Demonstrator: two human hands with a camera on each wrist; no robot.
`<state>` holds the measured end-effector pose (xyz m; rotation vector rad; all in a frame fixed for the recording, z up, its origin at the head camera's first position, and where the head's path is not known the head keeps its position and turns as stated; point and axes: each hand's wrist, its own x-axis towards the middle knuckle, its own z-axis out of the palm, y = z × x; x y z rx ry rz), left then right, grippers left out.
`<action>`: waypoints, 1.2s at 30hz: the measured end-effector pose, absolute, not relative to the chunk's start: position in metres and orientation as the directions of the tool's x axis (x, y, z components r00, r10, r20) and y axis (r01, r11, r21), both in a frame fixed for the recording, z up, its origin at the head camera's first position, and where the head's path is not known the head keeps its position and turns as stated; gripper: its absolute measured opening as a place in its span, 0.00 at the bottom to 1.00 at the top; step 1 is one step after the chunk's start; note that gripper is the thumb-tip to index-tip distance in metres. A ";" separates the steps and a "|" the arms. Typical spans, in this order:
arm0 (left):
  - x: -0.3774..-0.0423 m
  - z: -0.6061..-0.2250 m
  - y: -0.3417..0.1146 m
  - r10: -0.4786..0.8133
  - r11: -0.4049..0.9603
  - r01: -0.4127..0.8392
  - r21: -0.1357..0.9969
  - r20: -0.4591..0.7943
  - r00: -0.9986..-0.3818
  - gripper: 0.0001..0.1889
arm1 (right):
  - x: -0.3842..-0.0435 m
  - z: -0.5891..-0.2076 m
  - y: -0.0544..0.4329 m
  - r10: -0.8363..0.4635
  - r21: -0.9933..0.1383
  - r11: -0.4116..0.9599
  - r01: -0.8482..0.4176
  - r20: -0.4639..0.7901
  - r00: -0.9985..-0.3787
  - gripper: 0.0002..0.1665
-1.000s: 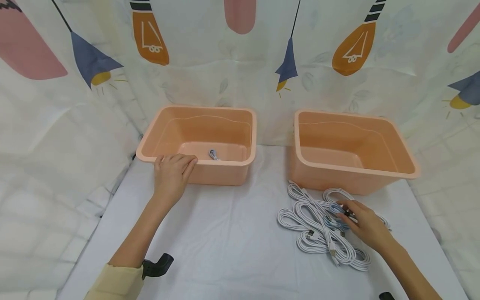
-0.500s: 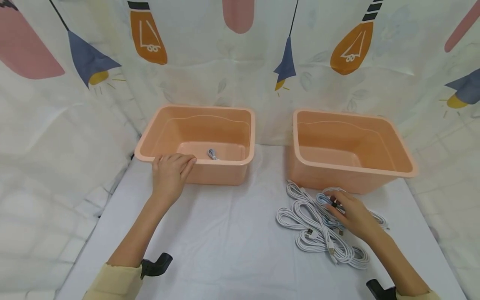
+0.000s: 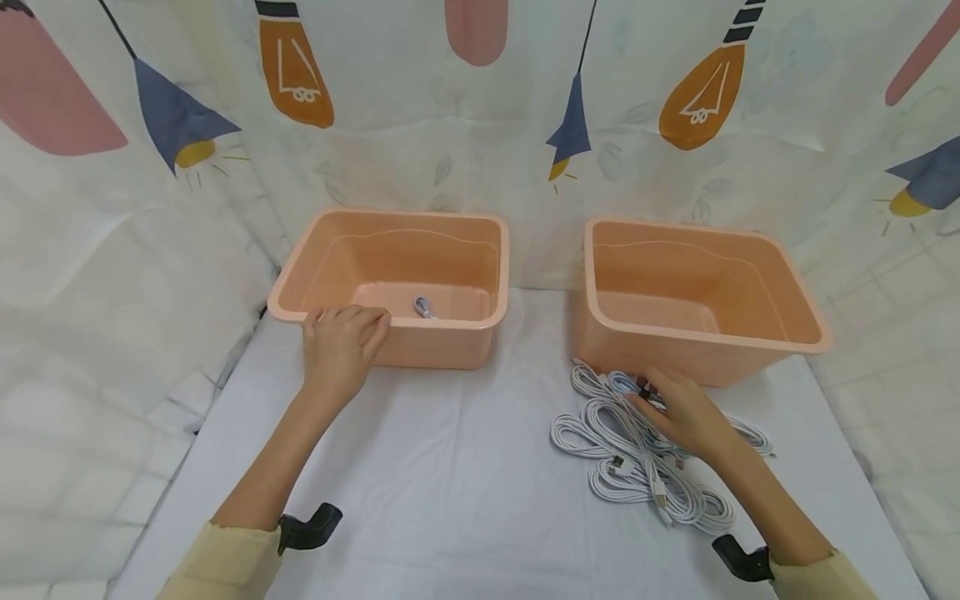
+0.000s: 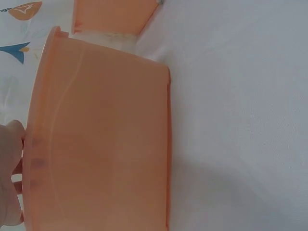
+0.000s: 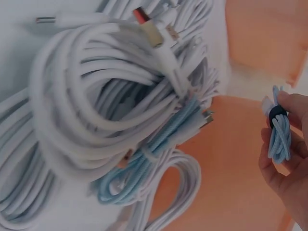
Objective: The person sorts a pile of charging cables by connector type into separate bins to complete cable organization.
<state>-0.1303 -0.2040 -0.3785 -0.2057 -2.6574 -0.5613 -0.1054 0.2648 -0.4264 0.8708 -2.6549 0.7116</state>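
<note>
My left hand [image 3: 337, 350] grips the front rim of the left peach bin [image 3: 442, 346]; in the left wrist view its fingers [image 4: 15, 130] hook over that rim. Inside this bin lies one small coiled cable [image 3: 422, 307]. My right hand [image 3: 686, 412] pinches a light blue charging cable [image 5: 279, 139], bundled with a black strap, between thumb and fingers. It is held over a heap of coiled white cables [image 3: 600, 437] in front of the right peach bin [image 3: 675, 354]. A second light blue cable [image 5: 163, 139] lies among the white ones in the right wrist view.
White cloth covers the table [image 3: 480, 500]. Both bins stand at its back edge, with a gap between them, against a hanging curtain [image 3: 480, 150] printed with lamps and bulbs. USB plugs [image 5: 156, 36] stick out of the cable heap.
My right hand has moved left and slightly back, carrying the light blue cable over the heap toward the right bin's front. My left hand stays on the left bin's rim.
</note>
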 end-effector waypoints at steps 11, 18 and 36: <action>-0.133 -0.379 -0.202 0.058 0.909 0.247 0.337 0.485 -0.873 0.11 | -0.121 -0.403 0.238 -0.502 -0.369 0.697 -0.615 0.360 -0.786 0.14; -0.133 -0.379 -0.202 0.060 0.912 0.236 0.336 0.461 -0.886 0.12 | -0.133 -0.391 0.223 -0.532 -0.382 0.658 -0.650 0.375 -0.759 0.17; -0.133 -0.378 -0.203 0.070 0.928 0.225 0.298 0.453 -0.889 0.11 | -0.146 -0.363 0.191 -0.521 -0.492 0.663 -0.565 0.239 -0.819 0.13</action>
